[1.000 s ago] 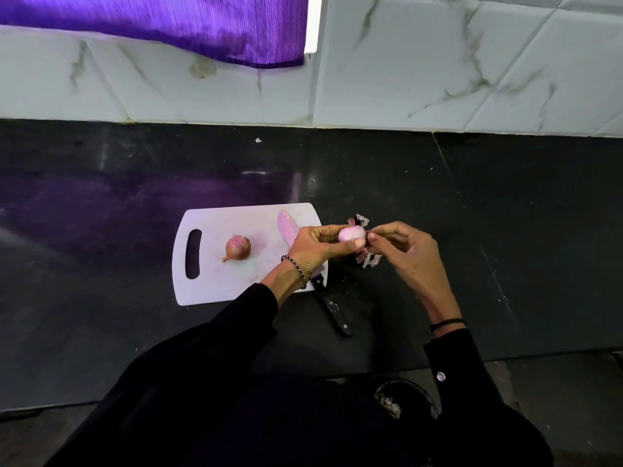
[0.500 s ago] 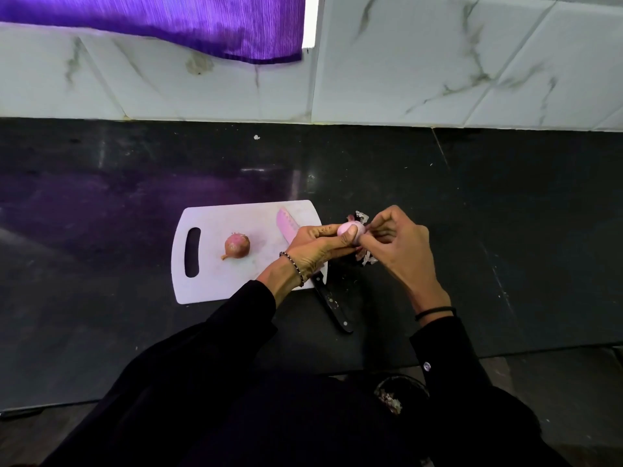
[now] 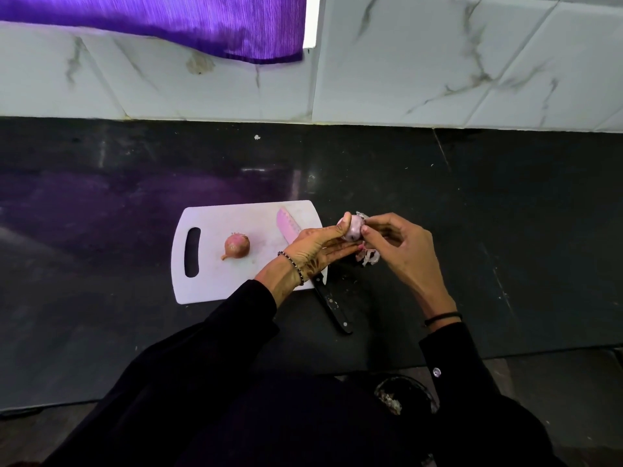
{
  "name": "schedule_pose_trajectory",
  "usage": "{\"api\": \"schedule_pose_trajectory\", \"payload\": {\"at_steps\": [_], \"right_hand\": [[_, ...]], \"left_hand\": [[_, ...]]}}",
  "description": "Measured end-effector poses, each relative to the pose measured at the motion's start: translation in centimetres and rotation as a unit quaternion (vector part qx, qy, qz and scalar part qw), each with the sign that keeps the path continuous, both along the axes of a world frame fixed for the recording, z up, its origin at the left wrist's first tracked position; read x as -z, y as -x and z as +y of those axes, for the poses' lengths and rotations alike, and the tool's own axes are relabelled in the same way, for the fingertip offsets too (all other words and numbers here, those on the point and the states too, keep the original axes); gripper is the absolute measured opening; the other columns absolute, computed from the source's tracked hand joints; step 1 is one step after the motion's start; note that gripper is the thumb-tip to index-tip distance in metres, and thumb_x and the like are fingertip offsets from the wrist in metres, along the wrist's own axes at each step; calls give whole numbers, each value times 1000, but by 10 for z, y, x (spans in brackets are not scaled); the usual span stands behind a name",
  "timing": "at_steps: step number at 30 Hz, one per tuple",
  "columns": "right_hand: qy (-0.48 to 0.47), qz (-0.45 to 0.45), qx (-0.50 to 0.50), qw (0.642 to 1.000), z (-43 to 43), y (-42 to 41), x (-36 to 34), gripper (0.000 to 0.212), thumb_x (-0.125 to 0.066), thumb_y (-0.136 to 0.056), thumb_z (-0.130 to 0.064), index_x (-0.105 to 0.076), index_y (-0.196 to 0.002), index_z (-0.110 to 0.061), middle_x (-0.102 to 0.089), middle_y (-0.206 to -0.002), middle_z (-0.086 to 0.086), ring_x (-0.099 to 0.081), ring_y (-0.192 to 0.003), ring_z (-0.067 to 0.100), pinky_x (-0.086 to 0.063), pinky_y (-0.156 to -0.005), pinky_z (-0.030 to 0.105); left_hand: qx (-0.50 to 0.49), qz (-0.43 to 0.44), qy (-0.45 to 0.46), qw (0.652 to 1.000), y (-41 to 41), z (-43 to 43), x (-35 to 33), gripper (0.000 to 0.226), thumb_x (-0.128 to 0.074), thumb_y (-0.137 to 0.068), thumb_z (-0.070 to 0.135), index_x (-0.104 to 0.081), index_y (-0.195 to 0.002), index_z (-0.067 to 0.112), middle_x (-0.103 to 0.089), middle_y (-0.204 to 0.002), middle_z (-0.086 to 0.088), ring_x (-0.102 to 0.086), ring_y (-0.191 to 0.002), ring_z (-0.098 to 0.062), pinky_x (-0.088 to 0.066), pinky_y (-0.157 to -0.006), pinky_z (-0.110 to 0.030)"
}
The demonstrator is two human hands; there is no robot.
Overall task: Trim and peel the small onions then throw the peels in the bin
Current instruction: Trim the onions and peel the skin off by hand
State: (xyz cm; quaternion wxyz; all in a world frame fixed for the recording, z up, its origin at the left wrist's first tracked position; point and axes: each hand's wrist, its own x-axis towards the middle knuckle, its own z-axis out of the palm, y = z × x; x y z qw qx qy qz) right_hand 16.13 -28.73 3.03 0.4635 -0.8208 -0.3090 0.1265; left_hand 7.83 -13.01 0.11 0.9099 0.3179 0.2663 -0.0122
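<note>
Board [image 3: 215, 227] on bench [image 3: 505, 230] carries one unpeeled onion [image 3: 236, 246], stalk pointing left, and one knife [image 3: 289, 226]. Left hand [image 3: 313, 247] grips held onion [image 3: 352, 229] just right of board. Right hand [image 3: 394, 244], at its right side, pinches loose skin. Peels [image 3: 369, 258] lie beneath; one bin [image 3: 404, 396] stands nearer. Onions: two.

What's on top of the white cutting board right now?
One unpeeled onion sits on the cutting board, and a pink knife blade lies across its right end. The left hand covers the blade's lower part; the black handle juts off onto the counter.
</note>
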Motion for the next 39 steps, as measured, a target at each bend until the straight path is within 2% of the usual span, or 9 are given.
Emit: {"api": "schedule_pose_trajectory", "payload": {"at_steps": [7,10,12,16,20,23,26,32,39], "right_hand": [[32,-55,-17,998,11,5,-3,30,-70,-92,-39,-71,-113,-17,-73,-94,-14,-71,-87,-4,-57,-77,13],[45,-109,-15,993,16,6,-1,27,-72,-93,-33,-70,-112,-13,-69,-88,-16,-67,-81,-9,-52,-74,5],[54,-125,-20,990,18,6,-1,28,-72,-91,-33,-71,-111,-12,-69,-86,-14,-68,-78,-6,-55,-74,9],[74,-136,-32,987,20,4,1,23,-72,-89,-32,-74,-103,-13,-73,-81,-6,-70,-75,7,-59,-72,26],[91,-124,-27,988,22,1,1,19,-76,-85,-27,-74,-98,-13,-72,-79,-5,-69,-75,7,-57,-69,25],[89,-106,-22,990,23,-1,1,23,-78,-82,-26,-74,-99,-12,-72,-79,-6,-69,-74,3,-55,-67,14],[89,-91,-23,992,23,-3,1,26,-80,-80,-26,-73,-99,-11,-71,-79,-8,-68,-73,-2,-51,-65,7],[57,-34,-7,998,18,-7,2,25,-86,-78,-26,-73,-95,-14,-74,-82,-10,-71,-74,-2,-53,-66,8],[7,-24,-3,1000,9,-11,-11,17,-78,-85,-19,-76,-101,-14,-75,-87,-10,-72,-79,-2,-55,-71,10]], "left_hand": [[-23,12,-24,999,1,-3,0,52,-71,-87,19,-57,-120,-19,-65,-120,-28,-70,-101,-29,-59,-81,-29],[-28,18,-42,999,1,-5,-4,64,-80,-72,23,-59,-118,-17,-66,-117,-25,-70,-102,-27,-59,-82,-30],[-21,27,-49,998,1,-4,-3,65,-82,-68,24,-62,-115,-16,-68,-115,-24,-70,-104,-27,-59,-82,-30],[3,31,-37,999,2,-1,-1,31,-74,-83,16,-69,-104,-7,-72,-106,-18,-70,-103,-26,-59,-83,-31],[15,38,-34,999,2,-1,-1,25,-72,-86,15,-70,-102,-4,-72,-107,-16,-70,-104,-23,-58,-86,-32],[8,45,-22,999,2,-1,-3,29,-71,-87,14,-67,-108,-6,-72,-105,-16,-72,-94,-21,-60,-78,-29],[10,52,-23,998,2,-2,-4,38,-73,-85,15,-65,-114,-8,-70,-112,-18,-71,-97,-22,-60,-78,-29],[35,49,-29,998,0,1,-7,54,-65,-90,29,-57,-128,-8,-62,-128,-21,-61,-119,-27,-54,-95,-31],[57,14,-17,998,-8,5,-15,63,-65,-85,41,-57,-127,-6,-62,-129,-21,-59,-123,-29,-48,-104,-35]]}}
